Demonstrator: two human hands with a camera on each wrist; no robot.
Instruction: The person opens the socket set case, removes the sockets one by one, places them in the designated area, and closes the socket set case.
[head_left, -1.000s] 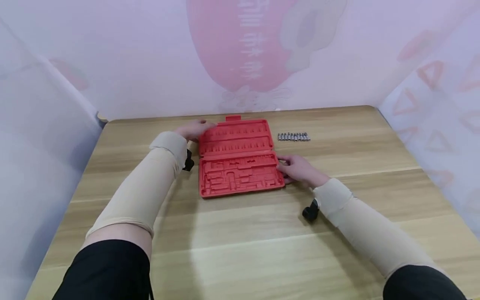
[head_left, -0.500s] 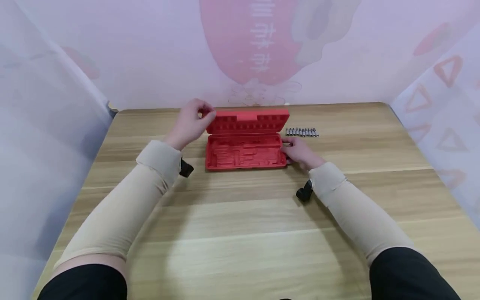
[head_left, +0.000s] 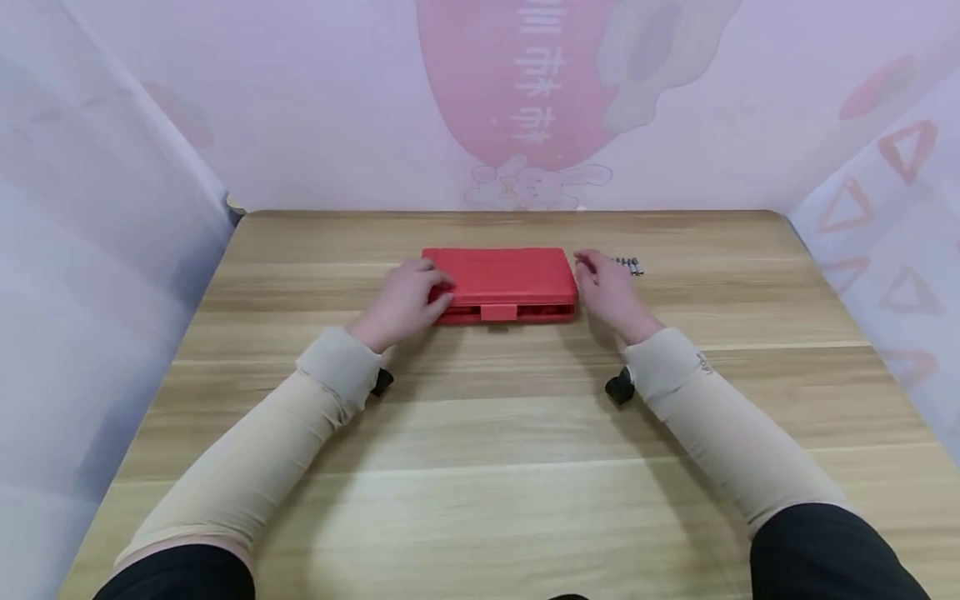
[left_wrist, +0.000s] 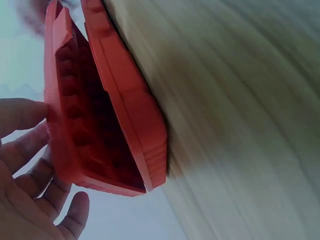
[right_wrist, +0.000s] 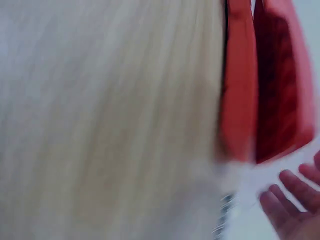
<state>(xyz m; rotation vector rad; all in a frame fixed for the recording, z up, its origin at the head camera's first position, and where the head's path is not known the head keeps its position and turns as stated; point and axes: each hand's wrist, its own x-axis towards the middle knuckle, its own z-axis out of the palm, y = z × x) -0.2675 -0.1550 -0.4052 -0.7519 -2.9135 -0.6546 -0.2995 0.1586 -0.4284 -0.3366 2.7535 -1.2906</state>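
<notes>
A red plastic tool case (head_left: pixel 510 275) lies on the table with its lid nearly down. A dark gap shows between lid and base along the front, below the latch tab (head_left: pixel 498 312). My left hand (head_left: pixel 407 302) is at the lid's left front corner. In the left wrist view, fingertips of that hand (left_wrist: pixel 30 190) touch the lid's outer face, and none curls round it. Beside the case's right end is my right hand (head_left: pixel 609 293), holding nothing. Its fingers look loosely spread and apart from the case in the right wrist view, which is blurred.
A row of small metal sockets (head_left: pixel 630 266) lies behind the right hand, partly hidden by it. The wooden table (head_left: pixel 480 467) ends at a printed backdrop (head_left: pixel 337 108) behind the case. More printed sheeting stands at both sides.
The lid has swung from fully open, through upright, to nearly down, with the left hand following it forward. The right hand has come off the base's right side and lifted slightly.
</notes>
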